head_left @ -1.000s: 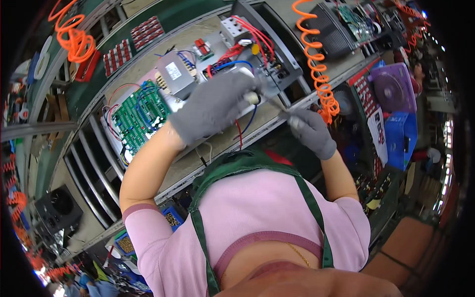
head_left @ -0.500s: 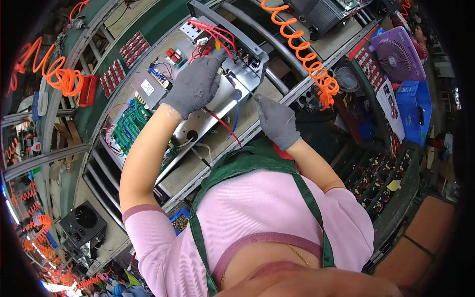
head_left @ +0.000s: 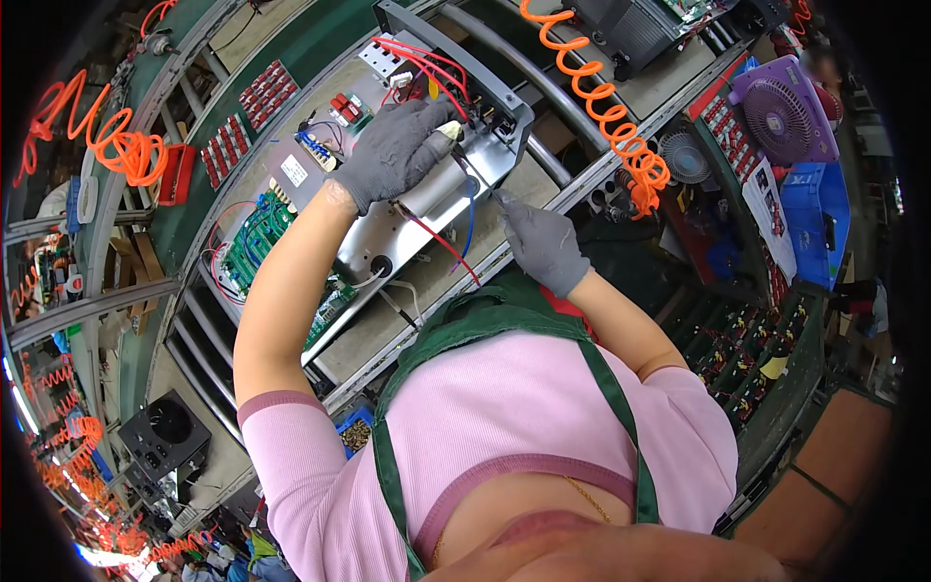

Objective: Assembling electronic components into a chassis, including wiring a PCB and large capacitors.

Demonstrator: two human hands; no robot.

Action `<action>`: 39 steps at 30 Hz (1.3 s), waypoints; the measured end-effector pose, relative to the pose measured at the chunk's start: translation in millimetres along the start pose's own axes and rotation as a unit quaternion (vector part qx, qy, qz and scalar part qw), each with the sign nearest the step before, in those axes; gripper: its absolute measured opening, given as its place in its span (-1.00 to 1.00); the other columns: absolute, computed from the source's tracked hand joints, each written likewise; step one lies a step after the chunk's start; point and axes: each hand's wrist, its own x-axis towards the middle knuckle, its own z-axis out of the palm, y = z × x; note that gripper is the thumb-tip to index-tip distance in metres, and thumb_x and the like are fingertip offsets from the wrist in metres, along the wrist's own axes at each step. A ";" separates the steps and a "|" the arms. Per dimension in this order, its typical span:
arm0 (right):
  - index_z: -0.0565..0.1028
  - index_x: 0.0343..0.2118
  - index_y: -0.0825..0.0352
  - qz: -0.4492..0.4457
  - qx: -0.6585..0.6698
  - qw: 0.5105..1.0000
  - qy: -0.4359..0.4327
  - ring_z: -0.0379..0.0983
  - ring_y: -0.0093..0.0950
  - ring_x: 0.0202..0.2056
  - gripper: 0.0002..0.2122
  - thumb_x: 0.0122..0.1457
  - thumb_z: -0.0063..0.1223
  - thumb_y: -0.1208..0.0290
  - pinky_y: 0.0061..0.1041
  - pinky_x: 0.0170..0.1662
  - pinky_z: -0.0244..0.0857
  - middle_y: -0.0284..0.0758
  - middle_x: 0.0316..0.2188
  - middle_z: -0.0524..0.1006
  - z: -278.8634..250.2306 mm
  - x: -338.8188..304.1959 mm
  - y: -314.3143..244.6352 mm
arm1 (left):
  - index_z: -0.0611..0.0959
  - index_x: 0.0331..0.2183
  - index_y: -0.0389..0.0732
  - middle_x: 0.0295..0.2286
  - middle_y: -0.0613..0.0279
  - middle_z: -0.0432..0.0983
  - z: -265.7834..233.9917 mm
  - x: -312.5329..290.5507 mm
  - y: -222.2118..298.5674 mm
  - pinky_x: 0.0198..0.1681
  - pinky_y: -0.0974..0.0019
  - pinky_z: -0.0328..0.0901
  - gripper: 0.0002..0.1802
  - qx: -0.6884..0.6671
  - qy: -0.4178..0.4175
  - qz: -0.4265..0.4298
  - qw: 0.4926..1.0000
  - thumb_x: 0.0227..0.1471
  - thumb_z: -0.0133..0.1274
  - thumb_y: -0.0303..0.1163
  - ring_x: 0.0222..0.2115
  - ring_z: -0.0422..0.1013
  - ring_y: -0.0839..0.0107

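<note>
My left hand [head_left: 400, 155], in a grey glove with a pale covering on one fingertip, reaches over an opened metal chassis [head_left: 427, 215]. Its fingers are bent down by the terminals at the dark end panel [head_left: 506, 97]; what they pinch is hidden beneath them. Lower and to the right, my right hand [head_left: 545, 242], also gloved in grey, is closed around a slim metal tool [head_left: 493, 190] whose shaft points toward those terminals. Red wires [head_left: 427, 60] arch beside the panel. One red wire [head_left: 441, 242] and one blue wire [head_left: 471, 218] hang over the chassis's near side.
Green circuit boards [head_left: 260, 233] and a labelled transformer [head_left: 294, 171] sit at the chassis's left. Metal rollers [head_left: 504, 48] run beneath. A coiled orange hose [head_left: 606, 112] hangs at right, near a purple fan [head_left: 781, 112] and blue bin [head_left: 813, 218]. Red-and-white parts [head_left: 267, 94] lie behind.
My left hand has turned slightly, bringing its pale fingertip forward over the terminals. The right hand has dropped slightly, and less of the tool's shaft shows. The whole view has shifted a little.
</note>
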 end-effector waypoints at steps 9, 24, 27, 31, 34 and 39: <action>0.39 -0.05 0.31 0.143 0.389 0.903 -0.113 0.49 -0.33 -0.47 -0.68 0.15 0.00 0.32 -0.38 -0.40 0.35 -0.21 -0.47 0.53 -46.2 19.5 -16.2 | 0.38 0.04 -0.29 -0.09 -0.15 0.38 3.3 18.4 -0.6 0.06 0.16 0.16 -0.45 -0.178 -0.077 -0.106 0.975 0.24 -0.30 -0.05 -0.06 0.31 -0.02; 0.56 -0.31 0.46 0.078 0.661 0.689 -0.288 0.52 -0.40 -0.41 -0.46 0.20 -0.26 -0.02 -0.43 -0.28 0.38 -0.19 -0.45 0.58 -44.5 60.6 16.3 | 0.48 -0.17 -0.32 -0.37 -0.08 0.47 3.6 25.8 -9.1 -0.18 0.18 0.25 -0.31 -0.236 -0.076 -0.082 0.965 0.22 -0.43 0.15 -0.31 0.38 0.09; 0.55 -0.35 0.46 0.152 0.475 0.796 -0.344 0.52 -0.35 -0.40 -0.35 0.19 -0.26 -0.20 -0.36 -0.29 0.38 -0.13 -0.45 0.57 -29.8 63.7 25.0 | 0.51 -0.21 -0.32 -0.37 0.02 0.52 -8.3 35.4 4.2 -0.22 0.22 0.27 -0.29 -0.265 -0.134 -0.146 0.944 0.22 -0.43 0.16 -0.35 0.41 0.22; 0.53 -0.26 0.44 0.136 0.670 0.625 -0.377 0.53 -0.44 -0.31 -0.50 0.20 -0.26 0.02 -0.44 -0.17 0.39 -0.16 -0.35 0.57 -64.8 72.8 7.4 | 0.56 -0.25 -0.32 -0.41 0.12 0.54 2.1 32.3 -2.2 -0.22 0.31 0.30 -0.23 -0.318 -0.083 -0.133 0.935 0.19 -0.43 0.22 -0.37 0.43 0.35; 0.53 -0.21 0.38 0.111 0.303 0.850 -0.416 0.52 -0.46 -0.24 -0.50 0.21 -0.25 -0.03 -0.48 -0.12 0.37 -0.24 -0.31 0.56 -45.9 65.4 10.5 | 0.53 -0.22 -0.38 -0.39 0.06 0.55 4.7 29.3 1.4 -0.16 0.30 0.31 -0.19 -0.325 -0.099 -0.139 0.930 0.17 -0.41 0.26 -0.34 0.45 0.33; 0.56 -0.24 0.39 0.081 0.559 0.728 -0.389 0.50 -0.45 -0.20 -0.51 0.25 -0.28 0.02 -0.49 -0.12 0.36 -0.22 -0.26 0.56 -51.1 72.5 24.5 | 0.55 -0.26 -0.39 -0.40 0.06 0.56 13.1 30.8 -4.5 -0.15 0.27 0.31 -0.17 -0.356 -0.057 -0.129 0.924 0.16 -0.42 0.27 -0.35 0.46 0.30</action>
